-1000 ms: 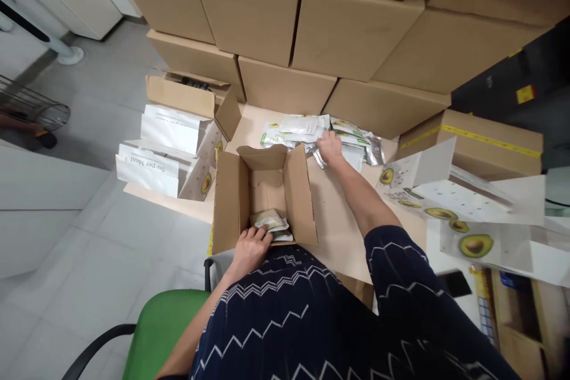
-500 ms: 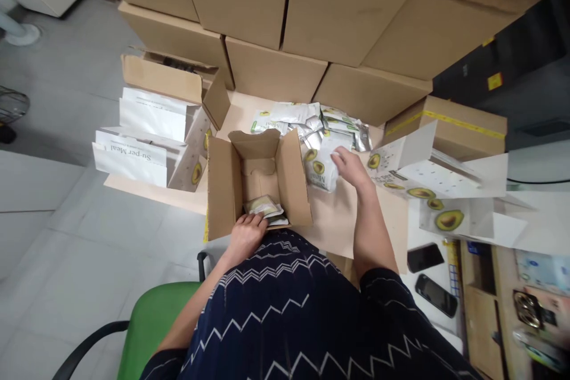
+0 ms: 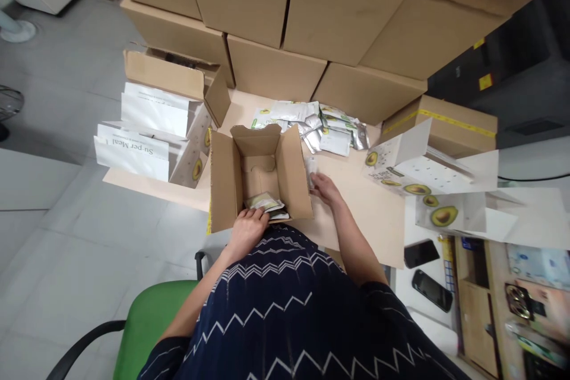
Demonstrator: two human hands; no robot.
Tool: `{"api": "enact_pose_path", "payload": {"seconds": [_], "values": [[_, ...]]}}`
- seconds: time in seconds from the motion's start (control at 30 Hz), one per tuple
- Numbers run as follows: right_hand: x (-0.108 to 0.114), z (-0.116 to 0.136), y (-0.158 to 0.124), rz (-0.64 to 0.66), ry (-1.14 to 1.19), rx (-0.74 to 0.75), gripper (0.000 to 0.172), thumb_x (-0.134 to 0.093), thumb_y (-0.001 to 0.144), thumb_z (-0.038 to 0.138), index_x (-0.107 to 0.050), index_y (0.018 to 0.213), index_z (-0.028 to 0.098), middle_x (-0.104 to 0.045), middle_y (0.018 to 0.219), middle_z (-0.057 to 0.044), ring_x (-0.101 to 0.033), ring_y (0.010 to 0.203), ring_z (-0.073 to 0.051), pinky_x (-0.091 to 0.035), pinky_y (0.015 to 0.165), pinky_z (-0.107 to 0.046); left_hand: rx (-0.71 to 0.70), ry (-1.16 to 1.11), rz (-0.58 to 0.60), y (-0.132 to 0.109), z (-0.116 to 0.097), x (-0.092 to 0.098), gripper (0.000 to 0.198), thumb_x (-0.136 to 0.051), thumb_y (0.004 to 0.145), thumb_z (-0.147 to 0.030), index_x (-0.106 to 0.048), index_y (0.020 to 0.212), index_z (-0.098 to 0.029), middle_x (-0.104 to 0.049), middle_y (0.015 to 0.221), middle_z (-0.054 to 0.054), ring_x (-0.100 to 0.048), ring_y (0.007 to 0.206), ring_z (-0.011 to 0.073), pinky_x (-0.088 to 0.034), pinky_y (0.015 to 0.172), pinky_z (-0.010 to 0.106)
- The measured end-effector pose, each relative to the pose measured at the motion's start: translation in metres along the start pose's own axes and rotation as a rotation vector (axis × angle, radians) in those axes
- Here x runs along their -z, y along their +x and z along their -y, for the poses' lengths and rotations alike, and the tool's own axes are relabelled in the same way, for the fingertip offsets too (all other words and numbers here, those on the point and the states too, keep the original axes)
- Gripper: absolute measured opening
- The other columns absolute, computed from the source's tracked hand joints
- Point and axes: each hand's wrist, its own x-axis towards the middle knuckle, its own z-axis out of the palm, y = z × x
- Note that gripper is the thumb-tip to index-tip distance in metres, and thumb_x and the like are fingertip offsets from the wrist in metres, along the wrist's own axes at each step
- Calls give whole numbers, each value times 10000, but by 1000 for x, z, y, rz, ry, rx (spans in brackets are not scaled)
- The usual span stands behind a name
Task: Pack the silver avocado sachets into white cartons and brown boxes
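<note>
An open cardboard box [image 3: 260,181] stands in front of me with its flaps spread. Several flat sachets [image 3: 267,202] lie inside it against the near wall. My left hand [image 3: 250,228] is bent over the near left edge of the box, its fingertips at the sachets. To the right of the box, my right hand [image 3: 326,188] pinches a white pouch [image 3: 311,167], partly hidden behind the right flap. Beyond the box lies a pile of white and silver pouches [image 3: 336,130] with avocado prints.
Large cardboard boxes [image 3: 276,50] form a wall at the back of the table [image 3: 356,208]. White avocado-print cartons stand at the left [image 3: 133,151] and right [image 3: 414,172]. Two phones [image 3: 431,290] lie at the lower right. A green chair [image 3: 154,314] is at my left.
My right hand has moved left and nearer with the pouch, from beside the pile to the box's right flap. The left hand stays at the near edge, slightly shifted.
</note>
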Motion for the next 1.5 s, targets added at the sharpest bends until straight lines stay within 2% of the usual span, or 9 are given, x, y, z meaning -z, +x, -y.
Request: {"api": "enact_pose_path", "payload": {"seconds": [0.2,0.37,0.57,0.67,0.8,1.07,1.3,1.4,1.5], "values": [[-41,-1,-7,8,178,-92,304,-564,833,522,-497,932,243,-669,695,-12,-628,630,-160,-531,599,-283,-24,15,-6,0,1,-1,167,-528,981,-295,-637,1065,-199,-672,1206,105,-646,1068,234,-473,908,378],[-31,17,13,-187,173,-66,222,-604,801,408,-534,899,221,-647,723,1,-590,650,-138,-532,592,-260,-26,13,-11,-1,2,-4,173,-534,979,-290,-636,1085,-199,-673,1231,103,-646,1067,222,-466,918,367],[6,105,-31,-486,291,529,323,-631,836,458,-598,1040,209,-679,984,-24,-654,925,-177,-587,760,-344,-28,13,4,-1,1,-3,216,-515,981,-263,-636,1144,-190,-667,1255,106,-635,1086,229,-457,914,366],[4,155,-67,-269,207,682,253,-685,824,390,-649,1019,232,-695,959,-8,-664,892,-187,-576,729,-349,-26,13,11,-1,0,-1,250,-528,974,-282,-620,1188,-189,-653,1283,111,-623,1117,243,-454,934,385],[-28,183,-78,141,-366,658,151,-648,814,206,-715,950,204,-725,897,-16,-650,834,-180,-510,748,-302,-32,10,13,-2,-1,3,298,-592,946,-320,-609,1213,-191,-639,1309,113,-617,1140,254,-451,982,406],[-90,171,-30,674,-1128,343,272,-622,787,97,-724,1031,162,-745,1001,-105,-659,899,-223,-389,669,-249,13,-164,-55,-3,-1,14,324,-501,992,-417,-623,1158,-166,-635,1255,127,-598,1137,253,-497,982,400],[-120,156,-7,1021,-1414,313,281,-629,775,49,-750,1020,110,-726,923,-104,-632,827,-219,-439,729,-291,217,-175,-258,10,3,31,381,-402,979,-134,-545,1332,-142,-558,1373,169,-507,1269,268,-454,1067,415],[-128,143,15,1136,-1362,235,303,-621,727,9,-748,987,100,-691,767,-40,-610,749,-181,-458,721,-267,222,-43,-168,20,2,35,447,-401,944,-69,-521,1374,-87,-527,1439,206,-438,1376,315,-390,1121,447],[-138,132,41,1096,-1274,185,242,-623,716,29,-750,914,89,-672,708,-35,-630,747,-189,-488,750,-283,217,-3,6,29,1,35,366,-370,963,-83,-610,1239,-63,-676,1188,212,-596,1200,294,-449,1023,426]]}}
